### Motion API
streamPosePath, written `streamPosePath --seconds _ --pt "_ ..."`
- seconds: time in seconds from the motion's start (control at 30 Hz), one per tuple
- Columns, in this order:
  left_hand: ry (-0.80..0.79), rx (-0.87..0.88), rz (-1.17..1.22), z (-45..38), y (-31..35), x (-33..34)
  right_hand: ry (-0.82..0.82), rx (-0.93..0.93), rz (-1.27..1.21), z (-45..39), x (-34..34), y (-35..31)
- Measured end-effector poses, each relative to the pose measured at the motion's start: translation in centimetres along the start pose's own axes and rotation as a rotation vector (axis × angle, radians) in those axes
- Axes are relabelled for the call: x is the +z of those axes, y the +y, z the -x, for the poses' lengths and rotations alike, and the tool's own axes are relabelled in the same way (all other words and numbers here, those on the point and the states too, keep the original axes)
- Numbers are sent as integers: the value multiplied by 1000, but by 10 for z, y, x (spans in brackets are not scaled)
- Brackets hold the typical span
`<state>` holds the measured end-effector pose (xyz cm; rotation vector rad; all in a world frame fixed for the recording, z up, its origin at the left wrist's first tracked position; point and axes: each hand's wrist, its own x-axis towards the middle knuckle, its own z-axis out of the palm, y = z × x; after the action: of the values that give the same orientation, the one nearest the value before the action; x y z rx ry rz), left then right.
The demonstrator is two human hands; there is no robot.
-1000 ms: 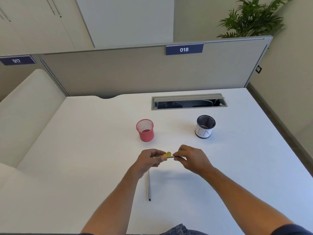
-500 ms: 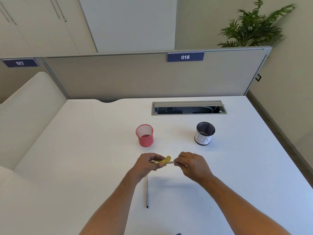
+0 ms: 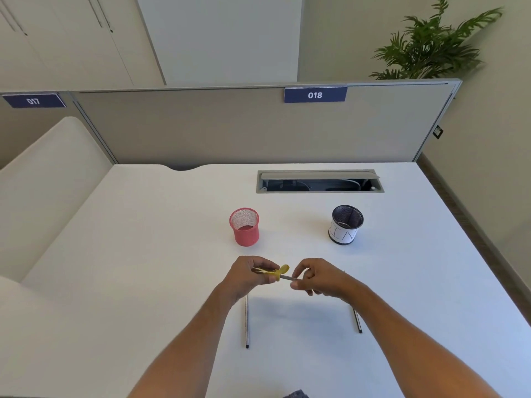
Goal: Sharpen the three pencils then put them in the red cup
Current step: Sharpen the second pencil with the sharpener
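Note:
My left hand (image 3: 248,275) pinches a small yellow sharpener (image 3: 281,272) above the white desk. My right hand (image 3: 317,278) grips a grey pencil (image 3: 288,278) whose tip sits in the sharpener. A second pencil (image 3: 246,321) lies on the desk below my left wrist, partly hidden by it. A third pencil (image 3: 357,320) lies under my right forearm, only its lower end showing. The red mesh cup (image 3: 244,226) stands upright beyond my left hand, and no pencil shows in it.
A black mesh cup with a white paper label (image 3: 344,224) stands to the right of the red cup. An open cable tray (image 3: 319,181) is set into the white desk (image 3: 143,239) farther back, in front of a grey partition (image 3: 230,124).
My right hand has turned at the pencil, and its fingers have shifted. The camera has tilted, so the third pencil under my right forearm has come into view.

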<state>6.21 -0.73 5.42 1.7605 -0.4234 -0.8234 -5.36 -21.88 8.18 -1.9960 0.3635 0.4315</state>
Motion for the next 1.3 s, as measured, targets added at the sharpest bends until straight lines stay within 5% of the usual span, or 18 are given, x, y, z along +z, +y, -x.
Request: streamPosePath --seconds 0.17,0.27,0.57,0.73,1.07,1.3 --pt "0 -38 46 0 2 6 306 -92 280 -6 7 20" --pt "17 -61 95 0 3 7 542 -329 513 -10 14 31" --pt "11 -99 211 1 -5 2 663 -597 609 -13 20 28" --pt "8 -73 91 3 -1 2 442 -240 500 -7 15 17" --pt "-12 35 -30 5 6 10 -110 217 -214 2 0 10" --pt "1 1 8 6 5 11 -2 15 -77 0 2 10"
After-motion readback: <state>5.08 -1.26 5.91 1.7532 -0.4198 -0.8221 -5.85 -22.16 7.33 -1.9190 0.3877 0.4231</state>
